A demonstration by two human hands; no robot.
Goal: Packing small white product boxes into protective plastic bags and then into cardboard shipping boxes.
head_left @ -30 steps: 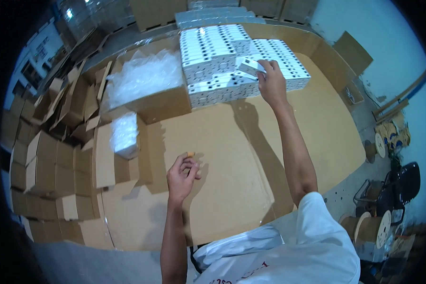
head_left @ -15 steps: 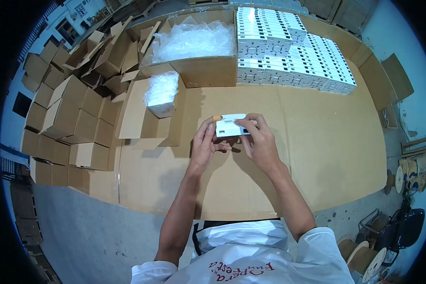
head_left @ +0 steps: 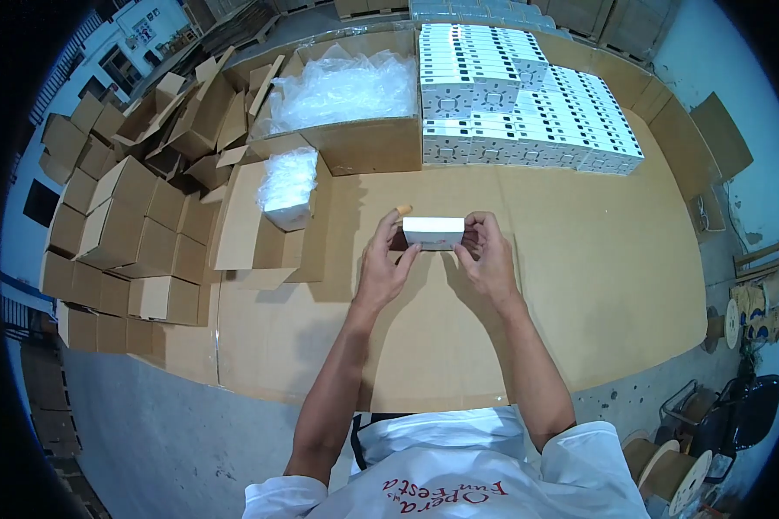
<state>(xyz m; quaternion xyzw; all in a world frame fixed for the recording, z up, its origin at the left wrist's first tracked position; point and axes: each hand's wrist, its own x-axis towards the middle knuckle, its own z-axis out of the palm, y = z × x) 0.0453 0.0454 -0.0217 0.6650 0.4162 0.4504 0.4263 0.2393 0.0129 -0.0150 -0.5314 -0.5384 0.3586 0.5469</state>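
Note:
Above the middle of the table I hold a small white box (head_left: 434, 231) between both hands. My left hand (head_left: 384, 266) grips its left end, thumb on the near face; one finger wears an orange finger cot (head_left: 404, 209). My right hand (head_left: 491, 264) pinches the right end the same way. The near face and the plain top show; the underside is hidden. To the left stands an open brown carton (head_left: 241, 227) with bubble-wrapped white boxes (head_left: 287, 186) inside.
Rows of stacked white boxes (head_left: 528, 138) fill the back right. Behind the open carton, a large carton (head_left: 368, 145) holds clear bubble wrap (head_left: 346, 91). Several brown cartons (head_left: 147, 225) are piled at the left. The cardboard-covered table (head_left: 606, 277) has a raised wall along its back right.
The white box has been turned in my hands, so a different face shows. My right hand has shifted from its top to its right end. The view has shifted slightly.

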